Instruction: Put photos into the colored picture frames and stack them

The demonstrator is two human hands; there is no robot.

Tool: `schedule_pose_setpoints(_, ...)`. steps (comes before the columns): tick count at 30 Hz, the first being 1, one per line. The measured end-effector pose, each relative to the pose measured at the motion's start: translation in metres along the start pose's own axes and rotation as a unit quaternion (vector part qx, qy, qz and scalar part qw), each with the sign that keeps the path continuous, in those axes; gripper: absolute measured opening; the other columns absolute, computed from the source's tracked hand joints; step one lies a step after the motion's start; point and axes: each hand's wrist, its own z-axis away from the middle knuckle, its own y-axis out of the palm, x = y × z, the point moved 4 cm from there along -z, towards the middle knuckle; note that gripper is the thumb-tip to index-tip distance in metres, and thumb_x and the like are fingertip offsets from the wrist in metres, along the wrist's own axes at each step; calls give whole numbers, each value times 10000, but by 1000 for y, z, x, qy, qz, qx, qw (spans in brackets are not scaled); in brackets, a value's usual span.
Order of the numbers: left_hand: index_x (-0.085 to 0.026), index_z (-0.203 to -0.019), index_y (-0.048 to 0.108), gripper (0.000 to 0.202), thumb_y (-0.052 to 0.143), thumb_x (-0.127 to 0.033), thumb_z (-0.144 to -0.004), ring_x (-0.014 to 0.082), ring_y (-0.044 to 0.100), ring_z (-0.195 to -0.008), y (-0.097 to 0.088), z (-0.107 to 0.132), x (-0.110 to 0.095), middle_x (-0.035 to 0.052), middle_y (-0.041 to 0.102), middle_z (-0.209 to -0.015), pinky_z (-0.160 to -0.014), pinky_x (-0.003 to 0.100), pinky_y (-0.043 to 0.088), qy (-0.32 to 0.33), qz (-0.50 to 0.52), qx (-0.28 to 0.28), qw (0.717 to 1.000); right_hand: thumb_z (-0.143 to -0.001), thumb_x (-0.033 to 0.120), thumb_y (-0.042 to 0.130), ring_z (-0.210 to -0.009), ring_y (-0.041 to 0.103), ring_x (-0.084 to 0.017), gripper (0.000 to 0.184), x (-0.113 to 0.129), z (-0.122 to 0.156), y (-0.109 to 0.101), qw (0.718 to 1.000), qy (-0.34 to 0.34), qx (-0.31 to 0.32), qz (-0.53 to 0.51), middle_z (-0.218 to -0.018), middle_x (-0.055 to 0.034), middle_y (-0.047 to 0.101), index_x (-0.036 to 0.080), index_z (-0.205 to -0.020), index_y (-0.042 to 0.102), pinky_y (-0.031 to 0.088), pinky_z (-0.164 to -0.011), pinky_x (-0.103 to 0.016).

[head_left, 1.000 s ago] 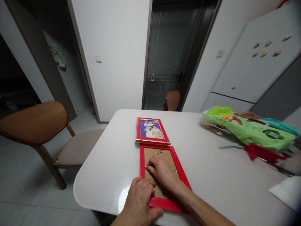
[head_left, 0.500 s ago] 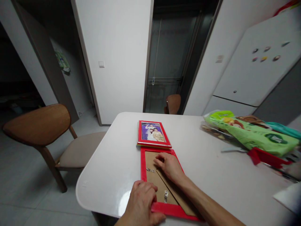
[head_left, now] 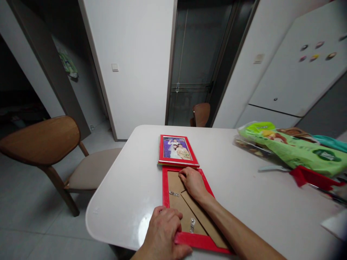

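A red picture frame (head_left: 166, 187) lies face down on the white table (head_left: 130, 187), showing its brown cardboard back and small metal clips. My left hand (head_left: 162, 234) presses on the frame's near left corner, fingers curled over the red edge. My right hand (head_left: 193, 182) rests on the far end of the cardboard back, fingers bent against the top edge. Just beyond lies a second red frame (head_left: 176, 151), face up, with a photo of two people in it.
A wooden chair (head_left: 51, 151) stands left of the table. Green and teal snack bags (head_left: 292, 150) and a red object (head_left: 311, 177) lie at the right. White paper (head_left: 334, 224) sits at the right edge. A fridge with magnets (head_left: 298, 72) and a dark doorway stand behind.
My right hand slid from the middle of the cardboard back up to its far edge. My left hand stayed on the near corner.
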Motion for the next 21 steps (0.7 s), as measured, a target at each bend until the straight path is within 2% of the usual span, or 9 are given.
schedule_pose_setpoints(3,-188,-650,511,311,737,-221,-439,201,539,-853,0,0,-1,16,609,-951,-794,357,330,-5,-2,6,1000,-749,226,437,-743,544,-162,205,-4,-1,0,1000,8,-4,-6,-783,-70,606,155,-724,628,376,-680,-242)
schedule_pose_setpoints(9,-182,-652,493,316,722,-193,-434,198,540,-843,0,-1,-2,15,606,-926,-788,357,346,3,-6,-9,1000,-705,195,456,-695,516,-170,121,-9,-5,1,998,32,-37,-42,-756,-63,584,155,-739,565,366,-634,-264)
schedule_pose_setpoints(14,-178,-691,495,384,742,-326,-437,243,530,-863,7,0,-1,60,587,-953,-796,420,365,20,-69,8,997,-721,277,442,-650,531,-161,169,-7,-1,-15,991,36,-56,-113,-678,-38,595,177,-645,555,388,-633,-268)
schedule_pose_setpoints(16,-179,-716,500,374,725,-363,-481,255,526,-884,8,2,1,75,581,-970,-823,449,356,30,-88,12,996,-731,330,427,-691,549,-161,210,-16,10,-30,986,45,-69,-146,-731,-38,614,183,-697,573,405,-665,-271)
schedule_pose_setpoints(19,-196,-745,500,314,684,-375,-564,229,530,-880,4,6,1,50,581,-948,-867,444,338,53,-63,-6,997,-739,392,386,-769,571,-186,322,-45,42,-54,972,97,-110,-182,-885,-92,619,155,-854,572,435,-688,-308)
schedule_pose_setpoints(20,-201,-749,497,300,668,-385,-585,220,531,-868,1,6,-1,39,581,-928,-873,439,337,59,-43,-22,997,-743,410,365,-759,582,-193,362,-57,56,-58,960,135,-124,-213,-893,-111,621,141,-880,564,450,-673,-319)
schedule_pose_setpoints(21,-204,-736,495,276,650,-391,-606,215,531,-860,-1,6,-4,34,580,-912,-865,427,348,60,-20,-43,997,-738,428,365,-738,594,-197,385,-67,71,-59,935,182,-132,-275,-878,-118,628,135,-891,562,463,-656,-325)
